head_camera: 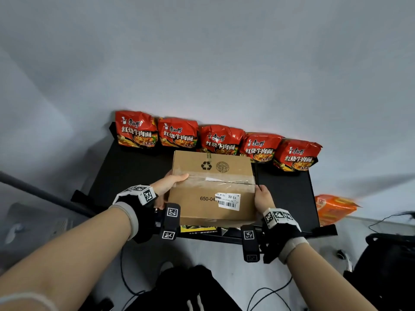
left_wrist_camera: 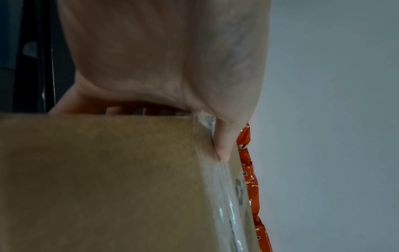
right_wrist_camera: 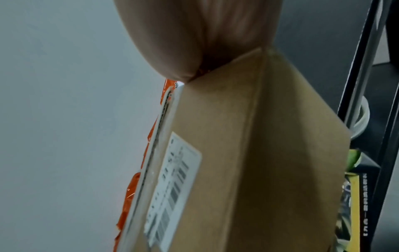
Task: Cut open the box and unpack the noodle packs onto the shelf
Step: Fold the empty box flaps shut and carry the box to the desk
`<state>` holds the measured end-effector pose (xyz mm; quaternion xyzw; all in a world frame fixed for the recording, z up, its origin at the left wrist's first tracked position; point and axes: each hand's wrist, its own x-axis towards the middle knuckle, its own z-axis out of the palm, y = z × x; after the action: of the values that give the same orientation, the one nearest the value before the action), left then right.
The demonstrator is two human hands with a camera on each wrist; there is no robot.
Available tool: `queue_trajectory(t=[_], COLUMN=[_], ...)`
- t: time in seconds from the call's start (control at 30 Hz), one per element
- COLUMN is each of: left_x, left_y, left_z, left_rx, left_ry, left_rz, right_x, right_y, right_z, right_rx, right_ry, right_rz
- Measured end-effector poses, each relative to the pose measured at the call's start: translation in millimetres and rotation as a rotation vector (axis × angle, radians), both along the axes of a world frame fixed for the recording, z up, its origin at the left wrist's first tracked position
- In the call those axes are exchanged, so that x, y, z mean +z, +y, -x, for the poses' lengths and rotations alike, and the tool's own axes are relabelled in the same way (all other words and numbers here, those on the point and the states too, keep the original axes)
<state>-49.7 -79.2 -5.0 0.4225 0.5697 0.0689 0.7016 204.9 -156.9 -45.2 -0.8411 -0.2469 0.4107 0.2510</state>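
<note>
Box [head_camera: 211, 187] gripped between both hands, left hand [head_camera: 167, 184] curled round its left end, right hand [head_camera: 265, 198] clasping its right end. Held at the shelf [head_camera: 125, 167] top's near middle, long axis left to right, taped seam uppermost. Noodle packs [head_camera: 221, 139] lined along the far edge, just beyond.

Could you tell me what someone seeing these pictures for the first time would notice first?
Most likely the cardboard box, held at its two ends by the left hand and the right hand above the black shelf, clear tape along its top seam. Next, the five red noodle packs standing in a row against the wall behind it.
</note>
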Motion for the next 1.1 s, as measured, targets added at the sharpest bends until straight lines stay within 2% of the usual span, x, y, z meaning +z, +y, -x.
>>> queue_trajectory(t=[0.23,0.4,0.53,0.7,0.93,1.1], left_x=[4,10,7,14,30,36], left_y=[-23,-66,-127,-217,-348,-444], left_z=[22,47,61,87,122,128], left_rx=[0.268,0.483,0.750,1.010,1.302,1.527], left_ry=[-0.036,-0.025,-0.006,0.131,0.214,0.238], left_rz=[0.037,0.078,0.092,0.059,0.122,0.097], right_x=[18,35,33,38,55,64], right_y=[9,23,17,-9,-77,-142], right_z=[16,36,60,116,199,252], right_rx=[0.092,0.327,0.590,0.886,1.193,1.394], right_ry=[-0.036,-0.073,-0.085,-0.074,-0.025,-0.010], right_rz=[-0.100,-0.137,-0.137,-0.117,-0.144,-0.161])
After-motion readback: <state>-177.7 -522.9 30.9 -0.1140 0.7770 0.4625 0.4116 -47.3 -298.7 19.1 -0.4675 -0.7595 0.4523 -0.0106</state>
